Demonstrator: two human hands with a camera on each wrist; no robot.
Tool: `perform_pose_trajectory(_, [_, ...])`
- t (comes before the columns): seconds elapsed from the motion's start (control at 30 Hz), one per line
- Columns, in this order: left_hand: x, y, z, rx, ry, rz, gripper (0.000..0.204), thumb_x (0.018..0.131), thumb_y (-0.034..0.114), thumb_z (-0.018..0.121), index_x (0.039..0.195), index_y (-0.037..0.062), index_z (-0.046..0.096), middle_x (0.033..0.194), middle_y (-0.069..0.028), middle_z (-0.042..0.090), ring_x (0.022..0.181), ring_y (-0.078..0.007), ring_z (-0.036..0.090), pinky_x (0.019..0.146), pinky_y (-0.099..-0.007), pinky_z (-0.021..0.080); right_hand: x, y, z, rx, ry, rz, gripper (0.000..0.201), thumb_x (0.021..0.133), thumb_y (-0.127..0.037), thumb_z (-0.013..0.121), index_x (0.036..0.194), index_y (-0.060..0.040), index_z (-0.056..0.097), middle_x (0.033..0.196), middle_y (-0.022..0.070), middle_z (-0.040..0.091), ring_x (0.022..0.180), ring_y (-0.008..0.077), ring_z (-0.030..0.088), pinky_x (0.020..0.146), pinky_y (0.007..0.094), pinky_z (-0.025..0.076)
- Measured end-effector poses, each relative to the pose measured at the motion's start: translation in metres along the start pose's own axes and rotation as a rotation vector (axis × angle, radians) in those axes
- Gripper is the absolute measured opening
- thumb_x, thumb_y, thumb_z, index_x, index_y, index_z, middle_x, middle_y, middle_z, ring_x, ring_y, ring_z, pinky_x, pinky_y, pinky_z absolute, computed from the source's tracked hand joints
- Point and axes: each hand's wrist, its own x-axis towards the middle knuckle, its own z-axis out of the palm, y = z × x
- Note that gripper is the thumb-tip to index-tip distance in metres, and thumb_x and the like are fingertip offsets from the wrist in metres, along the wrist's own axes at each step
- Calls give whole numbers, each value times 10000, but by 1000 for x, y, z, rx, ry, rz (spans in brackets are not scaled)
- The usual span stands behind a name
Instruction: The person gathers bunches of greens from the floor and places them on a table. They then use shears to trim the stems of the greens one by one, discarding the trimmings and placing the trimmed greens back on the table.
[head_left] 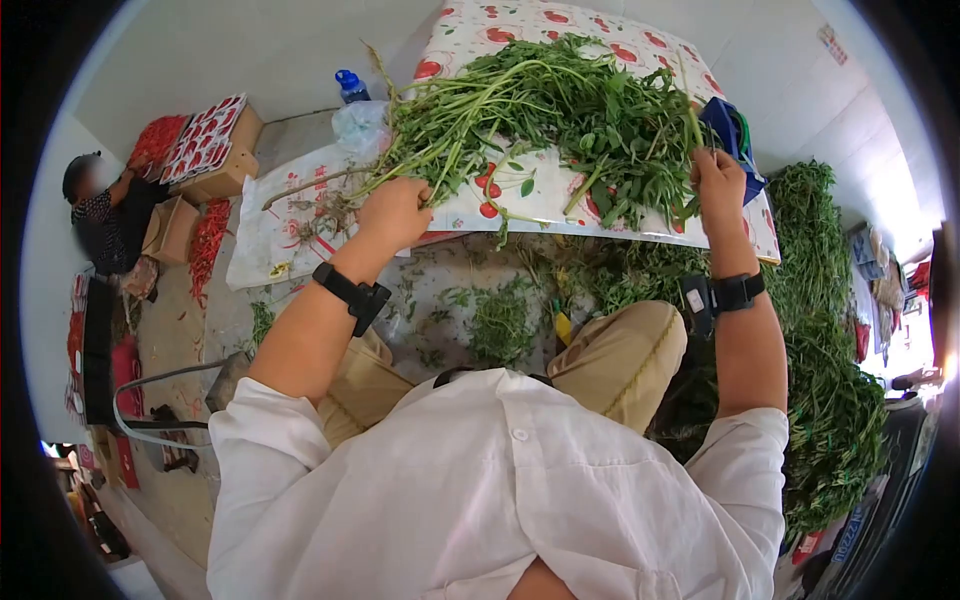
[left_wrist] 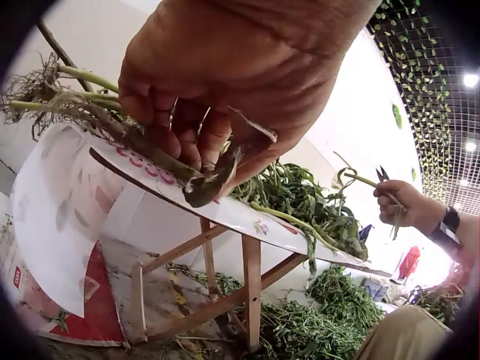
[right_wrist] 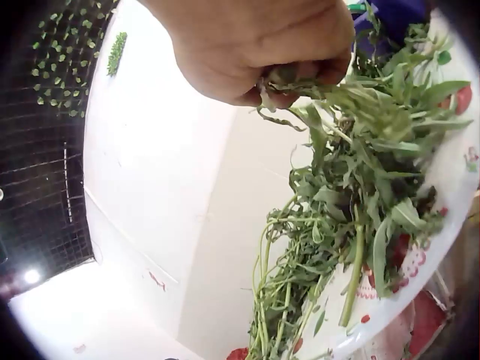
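Observation:
A heap of leafy green stalks [head_left: 520,100] covers much of the tabletop [head_left: 545,170]. At its left end, my left hand [head_left: 397,212] curls its fingers round a thick stalk [left_wrist: 154,148] near the table's front edge. Dry roots [left_wrist: 37,94] lie just left of that hand. Over the right end of the heap, my right hand [head_left: 720,185] grips a green stem [head_left: 693,118] that points up and away. Dark pointed blades like those of scissors [left_wrist: 383,174] stick up from the right hand; their handles are hidden in it.
A blue container [head_left: 735,140] stands at the table's right edge. Behind the left end are a clear plastic bag [head_left: 360,126] and a blue-capped bottle [head_left: 350,84]. Greens are piled on the floor to the right [head_left: 815,330]. Another person [head_left: 105,215] sits far left beside red goods.

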Motion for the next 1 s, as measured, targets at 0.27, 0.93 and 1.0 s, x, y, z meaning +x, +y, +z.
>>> perform_pose_trajectory(0.27, [-12,-21,-18,-340,143,-83,208,774,126,578,953,40,517,758,-123,597,694,-239,585,593,-352,432,55,18,-3,-631,159,-153,401,775,-394,550,998,-73,637,915,165,636,871,344,594,749,397,452])
perform_pose_trajectory(0.93, [-108,-29,-70,-1162,385,-129,156,910,159,484,993,29,500,569,31,370,495,-52,329,478,-209,288,-129,-25,143,1000,-750,431,297,903,-310,423,866,-37,534,586,7,452,469,81,348,473,228,316])
perform_pose_trajectory(1.0, [-118,-39,-67,-1130,333,-118,157,907,158,489,1011,42,503,574,28,378,500,-57,334,480,-214,293,-133,-18,149,1009,-772,513,317,905,-317,417,900,-26,541,584,9,447,462,85,345,481,236,327])
